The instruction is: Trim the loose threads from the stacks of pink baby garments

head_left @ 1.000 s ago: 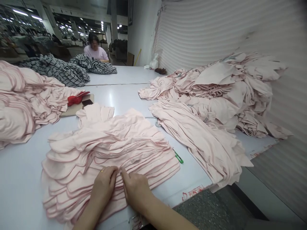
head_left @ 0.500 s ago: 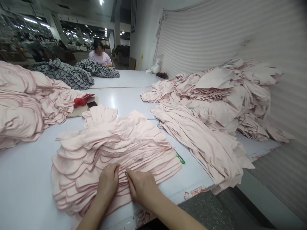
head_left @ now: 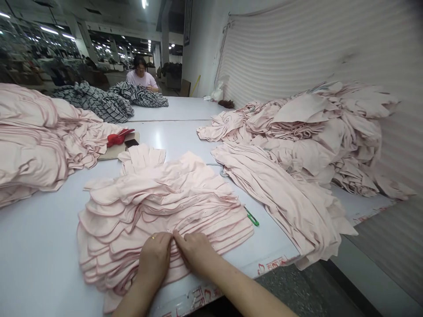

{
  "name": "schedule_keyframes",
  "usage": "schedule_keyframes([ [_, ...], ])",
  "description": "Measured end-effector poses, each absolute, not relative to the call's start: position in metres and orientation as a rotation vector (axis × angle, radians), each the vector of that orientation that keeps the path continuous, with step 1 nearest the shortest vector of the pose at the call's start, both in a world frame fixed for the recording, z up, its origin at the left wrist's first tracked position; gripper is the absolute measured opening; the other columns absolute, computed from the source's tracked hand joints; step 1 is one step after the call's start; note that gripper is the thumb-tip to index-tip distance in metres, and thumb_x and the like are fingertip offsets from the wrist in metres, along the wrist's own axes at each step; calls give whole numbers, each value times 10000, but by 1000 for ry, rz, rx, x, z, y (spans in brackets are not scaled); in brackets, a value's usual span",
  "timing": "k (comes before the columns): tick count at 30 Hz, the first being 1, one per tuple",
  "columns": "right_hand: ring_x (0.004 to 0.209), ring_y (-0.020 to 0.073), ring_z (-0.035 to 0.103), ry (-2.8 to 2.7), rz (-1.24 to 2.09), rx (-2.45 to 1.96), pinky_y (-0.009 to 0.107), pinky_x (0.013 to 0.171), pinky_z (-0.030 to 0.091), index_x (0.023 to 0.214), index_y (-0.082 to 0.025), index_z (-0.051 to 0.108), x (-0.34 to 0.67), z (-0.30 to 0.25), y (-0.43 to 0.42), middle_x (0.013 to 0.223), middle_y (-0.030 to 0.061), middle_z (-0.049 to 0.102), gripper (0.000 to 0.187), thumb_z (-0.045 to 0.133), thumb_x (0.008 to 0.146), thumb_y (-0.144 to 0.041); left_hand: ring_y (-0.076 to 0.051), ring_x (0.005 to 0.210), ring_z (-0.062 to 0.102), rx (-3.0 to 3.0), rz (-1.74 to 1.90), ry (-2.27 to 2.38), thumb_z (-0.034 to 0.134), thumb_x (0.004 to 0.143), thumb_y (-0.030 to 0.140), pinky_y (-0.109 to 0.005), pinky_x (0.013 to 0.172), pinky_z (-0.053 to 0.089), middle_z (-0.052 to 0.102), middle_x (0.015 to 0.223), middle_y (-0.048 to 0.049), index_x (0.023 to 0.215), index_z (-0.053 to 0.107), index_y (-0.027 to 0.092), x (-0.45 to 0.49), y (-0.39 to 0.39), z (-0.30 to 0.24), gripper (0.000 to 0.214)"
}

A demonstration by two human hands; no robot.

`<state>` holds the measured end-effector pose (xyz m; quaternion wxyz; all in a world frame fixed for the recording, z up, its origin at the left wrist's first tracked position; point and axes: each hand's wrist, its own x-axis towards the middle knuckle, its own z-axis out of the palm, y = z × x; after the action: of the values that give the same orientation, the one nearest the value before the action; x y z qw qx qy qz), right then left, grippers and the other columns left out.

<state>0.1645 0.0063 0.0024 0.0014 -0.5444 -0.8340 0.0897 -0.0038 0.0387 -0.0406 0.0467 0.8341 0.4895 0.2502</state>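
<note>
A layered stack of pale pink garments (head_left: 172, 193) with darker pink stitched edges lies fanned out in front of me, small buttons showing along some layers. At the near side of the stack, my left hand (head_left: 156, 255) pinches the edge of a pink layer; a ring shows on one finger. My right hand (head_left: 197, 252) is closed against it, thumb and forefinger meeting the left fingertips. Whatever lies between the right fingers is hidden. Just right of the stack, a pair of green-handled thread snips (head_left: 252, 218) rests on the white table (head_left: 36, 246).
Heaps of pink garments stand at the left (head_left: 29, 136) and back right (head_left: 297, 127), with a long pink bundle (head_left: 277, 198) on the right. A red item (head_left: 117, 137) and a dark phone-like object (head_left: 131, 143) lie on cardboard. Beyond, a person (head_left: 142, 79) sits by checked cloth (head_left: 99, 101).
My hands have come together at the fingertips. The small metallic item seen at my right fingertips before is now hidden. The view has shifted slightly, moving everything right.
</note>
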Motion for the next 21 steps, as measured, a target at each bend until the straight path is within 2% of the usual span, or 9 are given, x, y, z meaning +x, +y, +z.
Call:
schedule_keyframes([
  [5,733,196,672,-2394,271,-1610,259,604,413,1322,-170,502,177,2,-4,857,61,713,381,442,947,-196,-184,720,631,2386,648,1653,480,852,146,-304,682,429,674,703,-11,740,611,207,2,61,-28,183],
  [10,727,198,682,-2323,340,-1562,259,595,391,1252,-191,533,159,2,-2,841,45,723,317,422,957,-216,-253,846,623,2411,602,1823,555,845,286,-353,709,426,692,884,-72,911,653,197,-26,48,-18,149],
  [14,707,188,683,-2364,406,-1479,252,577,381,1128,-207,571,146,8,-5,812,23,722,225,429,954,-228,-237,771,602,2438,532,1762,461,899,249,-346,664,411,662,772,-35,767,619,221,-55,40,-17,208],
  [17,710,195,687,-2363,362,-1498,254,581,406,1208,-189,555,131,6,-6,822,41,722,285,427,957,-227,-195,736,602,2414,691,1633,416,937,253,-321,673,429,657,752,-13,809,599,218,-61,44,-23,226],
  [21,691,251,687,-2431,209,-1635,292,555,450,1347,-95,491,106,-2,-7,843,114,707,518,536,836,-162,-181,769,619,2469,926,1595,403,947,223,-307,705,452,680,815,-23,944,601,204,-58,45,-31,198],
])
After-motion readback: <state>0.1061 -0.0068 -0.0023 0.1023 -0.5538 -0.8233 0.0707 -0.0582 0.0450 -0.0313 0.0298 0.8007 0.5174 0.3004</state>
